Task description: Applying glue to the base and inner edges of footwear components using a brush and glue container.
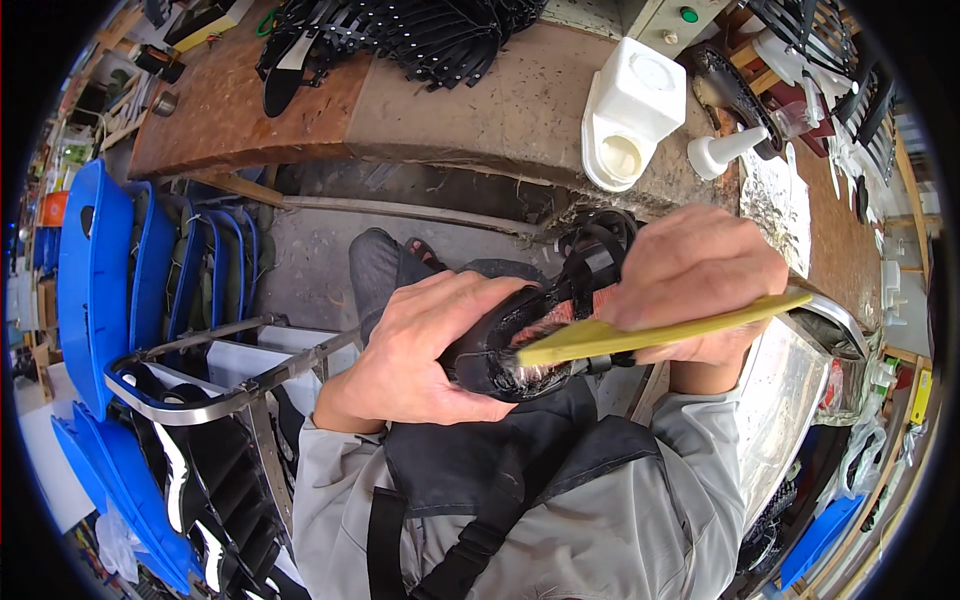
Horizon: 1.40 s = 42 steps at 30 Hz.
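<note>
My left hand (425, 345) is wrapped round the rounded end of a black strappy sandal (484, 352) above my lap. Inside the sandal shows a pinkish-red surface, and its edge is glossy and wet-looking. Closed round a flat yellow-handled brush (725, 321), my right hand (690, 262) is above the sandal's other end. The brush's pale tip meets the sandal's inner rim near my left fingers. Black straps (597, 245) stick up on the far side, partly covered by my right hand.
A bench (420, 120) ahead bears a pile of black straps (430, 40), a white container (635, 105) and a white nozzle bottle (725, 152). Blue trays (85, 290) stand at the left, beside a metal-rimmed rack (215, 408) holding black soles. A metal-edged stand (830, 318) is close on my right.
</note>
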{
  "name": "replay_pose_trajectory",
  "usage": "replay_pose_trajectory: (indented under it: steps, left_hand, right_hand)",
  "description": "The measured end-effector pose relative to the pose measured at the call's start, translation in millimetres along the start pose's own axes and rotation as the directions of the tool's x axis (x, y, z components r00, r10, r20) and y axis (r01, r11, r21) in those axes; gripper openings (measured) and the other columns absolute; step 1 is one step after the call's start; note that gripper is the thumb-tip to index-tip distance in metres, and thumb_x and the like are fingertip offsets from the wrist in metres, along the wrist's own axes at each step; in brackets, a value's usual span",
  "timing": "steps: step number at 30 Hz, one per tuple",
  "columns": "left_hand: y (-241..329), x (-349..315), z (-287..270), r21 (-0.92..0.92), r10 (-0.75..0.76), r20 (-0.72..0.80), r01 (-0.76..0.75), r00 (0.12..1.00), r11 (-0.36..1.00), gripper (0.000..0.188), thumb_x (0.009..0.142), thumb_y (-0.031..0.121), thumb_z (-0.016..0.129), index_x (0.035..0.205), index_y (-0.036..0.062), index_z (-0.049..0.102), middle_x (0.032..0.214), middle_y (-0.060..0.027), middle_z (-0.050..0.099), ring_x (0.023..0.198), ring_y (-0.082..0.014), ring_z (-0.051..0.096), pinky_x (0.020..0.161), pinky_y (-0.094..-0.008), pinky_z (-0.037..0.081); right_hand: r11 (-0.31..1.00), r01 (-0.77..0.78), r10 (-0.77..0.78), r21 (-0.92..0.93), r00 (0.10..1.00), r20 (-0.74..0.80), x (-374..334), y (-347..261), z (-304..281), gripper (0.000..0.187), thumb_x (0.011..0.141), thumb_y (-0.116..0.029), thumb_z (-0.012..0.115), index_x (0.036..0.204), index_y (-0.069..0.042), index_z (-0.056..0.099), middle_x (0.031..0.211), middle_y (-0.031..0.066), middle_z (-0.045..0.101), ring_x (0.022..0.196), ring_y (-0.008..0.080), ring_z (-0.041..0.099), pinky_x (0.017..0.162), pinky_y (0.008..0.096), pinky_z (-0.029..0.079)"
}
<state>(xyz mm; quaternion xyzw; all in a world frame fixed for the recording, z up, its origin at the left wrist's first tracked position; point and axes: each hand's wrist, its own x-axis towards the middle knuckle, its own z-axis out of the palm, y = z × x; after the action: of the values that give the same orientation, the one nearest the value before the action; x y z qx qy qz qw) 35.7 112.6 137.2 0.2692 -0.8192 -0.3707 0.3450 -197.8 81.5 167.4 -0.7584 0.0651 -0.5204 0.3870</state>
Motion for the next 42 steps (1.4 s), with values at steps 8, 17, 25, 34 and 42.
replay_pose_trajectory:
  steps: [8, 17, 25, 34, 42]
  left_hand:
    - [-3.4, 2.2, 1.2, -0.049, -0.081, 0.051, 0.084, 0.995, 0.995, 0.07, 0.048, 0.027, 0.079, 0.107, -0.0036, 0.055, 0.09, -0.0155, 0.061, 0.079, -0.0308, 0.061, 0.072, -0.0344, 0.047]
    - [-3.8, 0.8, 1.0, -0.091, -0.103, 0.056, 0.108, 0.993, 0.99, 0.068, 0.046, 0.029, 0.079, 0.101, -0.0041, 0.059, 0.084, -0.015, 0.063, 0.076, -0.0295, 0.063, 0.07, -0.0325, 0.048]
    - [-6.1, -2.5, -2.6, -0.115, -0.076, 0.066, 0.083, 0.995, 0.99, 0.071, 0.042, 0.031, 0.079, 0.1, -0.0053, 0.059, 0.087, -0.017, 0.064, 0.076, -0.0299, 0.065, 0.071, -0.0319, 0.049]
    - [-1.0, 13.0, -11.4, -0.139, -0.105, 0.128, 0.123, 0.986, 0.983, 0.068, 0.048, 0.019, 0.08, 0.107, -0.0049, 0.056, 0.093, -0.0168, 0.062, 0.084, -0.0307, 0.063, 0.076, -0.0348, 0.048]
    - [-7.2, 7.0, -2.9, -0.071, -0.059, 0.061, 0.064, 0.996, 0.995, 0.07, 0.043, 0.028, 0.079, 0.102, -0.0047, 0.059, 0.089, -0.0157, 0.064, 0.079, -0.0304, 0.064, 0.073, -0.0324, 0.048]
  right_hand:
    - [0.999, 0.042, -0.045, 0.019, 0.983, 0.179, 4.0, -0.6, -6.4, 0.017, 0.074, -0.012, 0.071, 0.079, 0.004, 0.068, 0.067, 0.0128, 0.063, 0.05, 0.02, 0.061, 0.041, 0.0272, 0.047]
    - [0.999, 0.009, -0.018, 0.044, 0.977, 0.211, 12.6, -0.8, -2.9, 0.015, 0.073, -0.01, 0.071, 0.079, 0.003, 0.067, 0.066, 0.0121, 0.061, 0.053, 0.0209, 0.061, 0.043, 0.0267, 0.046]
    - [0.998, -0.017, -0.001, 0.064, 0.961, 0.275, 5.6, -3.7, -16.4, 0.016, 0.076, -0.01, 0.069, 0.08, 0.005, 0.066, 0.068, 0.0125, 0.06, 0.053, 0.0222, 0.061, 0.044, 0.0269, 0.047]
    - [0.938, 0.232, -0.106, -0.258, 0.9, 0.422, -0.4, -36.2, -19.3, 0.012, 0.076, -0.014, 0.069, 0.077, -0.002, 0.068, 0.072, 0.0131, 0.066, 0.044, 0.0101, 0.054, 0.035, 0.0189, 0.039]
    - [0.983, 0.166, -0.135, -0.073, 0.938, 0.319, -14.0, -32.0, -23.1, 0.011, 0.074, -0.009, 0.068, 0.074, 0.002, 0.067, 0.061, 0.0116, 0.061, 0.039, 0.0089, 0.049, 0.031, 0.02, 0.031]
